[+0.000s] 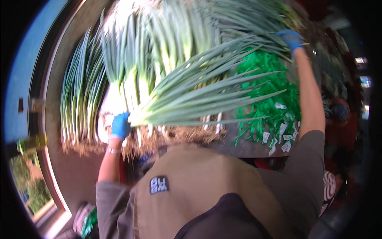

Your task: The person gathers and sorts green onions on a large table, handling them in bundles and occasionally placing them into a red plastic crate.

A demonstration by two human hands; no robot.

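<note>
In a blue glove, my left hand [121, 125] is closed round the white lower end of a bunch of green onions [191, 93]. The long leaves of that bunch fan out to the right across the table, over other onions and some green ties. My right hand [291, 39], also gloved in blue, reaches to the far right, at leaf tips beside another pile of green onions [254, 20]. Its fingers are small and blurred, so their grip is unclear. A heap of green ties with white tags [268, 79] lies below my right hand, near the table's front edge.
More green onions [135, 59] lie side by side across the table, roots toward me. A separate group [82, 87] rests at the left. Brown roots [179, 135] hang along the front edge. At far left is a window frame [49, 167]. Part of a person in striped clothing [328, 185] shows at right.
</note>
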